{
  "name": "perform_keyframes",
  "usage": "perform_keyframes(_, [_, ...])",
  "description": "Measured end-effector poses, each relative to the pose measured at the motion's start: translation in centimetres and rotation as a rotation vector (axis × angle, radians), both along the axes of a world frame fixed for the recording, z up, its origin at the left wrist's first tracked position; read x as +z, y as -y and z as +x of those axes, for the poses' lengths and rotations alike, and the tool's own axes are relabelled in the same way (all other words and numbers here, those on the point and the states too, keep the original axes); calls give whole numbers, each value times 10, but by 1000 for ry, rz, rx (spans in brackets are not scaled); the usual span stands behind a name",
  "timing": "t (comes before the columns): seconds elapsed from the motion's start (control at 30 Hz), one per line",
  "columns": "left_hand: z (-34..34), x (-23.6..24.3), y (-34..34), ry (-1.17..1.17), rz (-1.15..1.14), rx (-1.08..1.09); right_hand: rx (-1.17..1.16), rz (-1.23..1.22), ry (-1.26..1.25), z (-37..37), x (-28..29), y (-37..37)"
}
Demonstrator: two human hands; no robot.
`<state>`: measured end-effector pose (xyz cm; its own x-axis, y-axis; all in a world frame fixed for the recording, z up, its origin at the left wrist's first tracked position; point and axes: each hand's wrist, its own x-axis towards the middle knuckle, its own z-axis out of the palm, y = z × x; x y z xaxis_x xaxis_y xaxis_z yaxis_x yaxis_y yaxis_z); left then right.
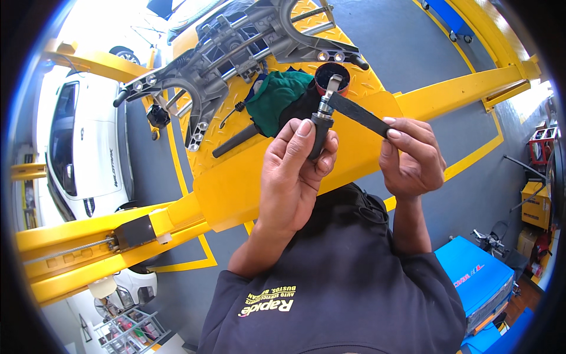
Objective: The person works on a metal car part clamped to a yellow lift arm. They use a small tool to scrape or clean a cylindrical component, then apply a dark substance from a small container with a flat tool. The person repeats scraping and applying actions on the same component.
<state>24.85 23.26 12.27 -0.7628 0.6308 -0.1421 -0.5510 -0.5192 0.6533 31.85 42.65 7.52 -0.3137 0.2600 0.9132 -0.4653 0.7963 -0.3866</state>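
In front of my chest, my left hand (290,174) is closed around the black grip of a metal-tipped piece (321,127). Its ridged, shiny metal part points up and away from me. My right hand (413,154) pinches one end of a flat black strip (361,115) between thumb and fingers. The strip's other end lies against or just beside the metal part; I cannot tell whether they touch. Beyond the tip stands a round black-and-red container (348,72), in line with a bent silver end (333,81).
A yellow treadplate platform (236,197) carries a grey metal clamp-like frame (227,53), a green cloth (277,100) and a black bar (236,140). Yellow lift arms (466,88) reach out on both sides. A white vehicle (97,141) is at left, a blue box (474,280) at lower right.
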Motion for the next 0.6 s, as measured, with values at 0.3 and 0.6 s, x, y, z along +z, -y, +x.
perform_keyframes(0.3, [2, 0, -5, -148, -38, 121, -60, 62, -6, 7, 7, 0])
perform_keyframes(0.6, [8, -1, -10, -300, -147, 262, -62, 57, -3, 7, 11, 2])
